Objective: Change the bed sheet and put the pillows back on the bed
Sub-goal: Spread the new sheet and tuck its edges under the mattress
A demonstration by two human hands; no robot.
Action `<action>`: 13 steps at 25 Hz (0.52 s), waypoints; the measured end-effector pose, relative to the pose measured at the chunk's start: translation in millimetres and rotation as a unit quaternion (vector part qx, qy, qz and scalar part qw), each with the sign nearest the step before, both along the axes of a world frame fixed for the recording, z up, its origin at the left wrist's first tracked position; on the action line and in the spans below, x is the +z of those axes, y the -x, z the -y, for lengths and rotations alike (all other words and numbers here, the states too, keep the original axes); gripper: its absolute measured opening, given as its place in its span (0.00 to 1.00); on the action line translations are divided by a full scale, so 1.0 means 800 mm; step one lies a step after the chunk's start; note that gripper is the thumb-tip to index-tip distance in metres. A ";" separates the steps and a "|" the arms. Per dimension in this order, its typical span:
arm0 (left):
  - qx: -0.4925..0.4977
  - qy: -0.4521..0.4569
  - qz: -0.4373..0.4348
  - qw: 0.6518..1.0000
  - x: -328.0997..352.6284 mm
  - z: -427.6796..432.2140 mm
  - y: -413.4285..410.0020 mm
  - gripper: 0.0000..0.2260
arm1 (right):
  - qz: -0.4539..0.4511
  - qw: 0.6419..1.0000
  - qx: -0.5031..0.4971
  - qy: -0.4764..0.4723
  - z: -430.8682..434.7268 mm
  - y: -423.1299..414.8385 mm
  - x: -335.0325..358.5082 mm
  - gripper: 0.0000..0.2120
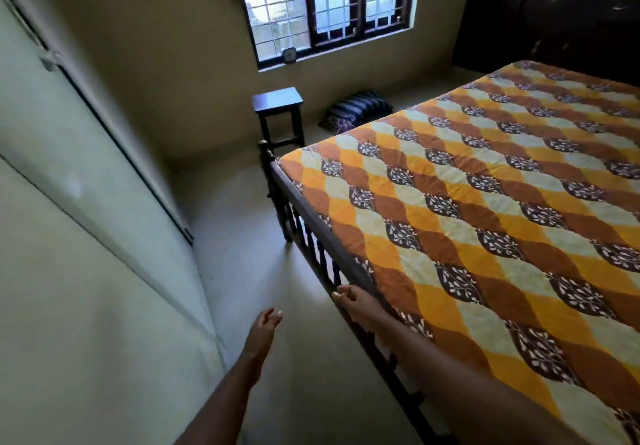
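Right hand (356, 302) beside the bed sheet (485, 219), pillows (356, 112) well apart.

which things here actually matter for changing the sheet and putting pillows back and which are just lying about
Part of the job:
patterned bed sheet, spread on the bed
wooden bed rail
pillows, on the floor under the window
left hand, holding nothing
right hand, by the rail

Just lying about:
dark stool
window

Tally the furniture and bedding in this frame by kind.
Bed: 1
Wooden stool: 1
Bed sheet: 1
Pillows on the floor: 2, it seems: striped pillow atop purple floral pillow
Total: 5
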State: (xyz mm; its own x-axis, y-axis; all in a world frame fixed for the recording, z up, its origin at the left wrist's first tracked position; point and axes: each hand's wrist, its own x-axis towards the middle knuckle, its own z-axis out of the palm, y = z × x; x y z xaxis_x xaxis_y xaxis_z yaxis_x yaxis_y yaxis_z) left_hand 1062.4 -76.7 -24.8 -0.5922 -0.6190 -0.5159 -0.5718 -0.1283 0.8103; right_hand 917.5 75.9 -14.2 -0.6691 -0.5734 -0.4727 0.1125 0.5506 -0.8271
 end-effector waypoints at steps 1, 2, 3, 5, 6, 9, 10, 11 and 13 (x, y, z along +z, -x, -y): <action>0.015 -0.004 0.007 1.000 -0.003 0.021 -0.013 0.20 | -0.001 1.000 0.026 -0.008 0.028 -0.001 -0.001 0.19; 0.031 -0.011 0.010 0.999 -0.006 0.040 -0.024 0.20 | -0.007 0.999 0.048 -0.017 0.053 -0.001 -0.003 0.20; 0.052 -0.016 0.015 0.998 -0.012 0.063 -0.037 0.20 | -0.016 0.997 0.075 -0.026 0.084 0.000 -0.011 0.20; 0.091 -0.015 0.028 0.995 -0.025 0.106 -0.056 0.20 | -0.025 0.989 0.136 -0.049 0.143 0.002 -0.028 0.21; 0.106 -0.010 0.037 0.994 -0.033 0.128 -0.063 0.20 | -0.026 0.983 0.168 -0.061 0.172 0.005 -0.035 0.21; 0.145 -0.008 0.072 0.987 -0.057 0.191 -0.069 0.18 | -0.043 0.963 0.253 -0.086 0.257 0.027 -0.059 0.21; 0.155 -0.012 0.083 0.984 -0.062 0.208 -0.067 0.18 | -0.049 0.955 0.278 -0.090 0.280 0.039 -0.065 0.21; 0.170 -0.019 0.094 0.981 -0.067 0.229 -0.060 0.18 | -0.052 0.947 0.303 -0.092 0.308 0.055 -0.071 0.21; 0.189 -0.033 0.111 0.975 -0.067 0.271 -0.038 0.18 | -0.051 0.937 0.330 -0.100 0.359 0.094 -0.076 0.21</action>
State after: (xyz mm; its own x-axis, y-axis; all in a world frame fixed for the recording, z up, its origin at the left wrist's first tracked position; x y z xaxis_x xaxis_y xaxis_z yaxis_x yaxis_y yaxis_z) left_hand 1093.0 -293.7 -78.5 -0.1968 -0.7331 -0.6510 -0.6335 -0.4117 0.6551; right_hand 842.0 -211.1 -74.6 -0.2472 -0.7846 -0.5685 -0.3810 0.6182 -0.6875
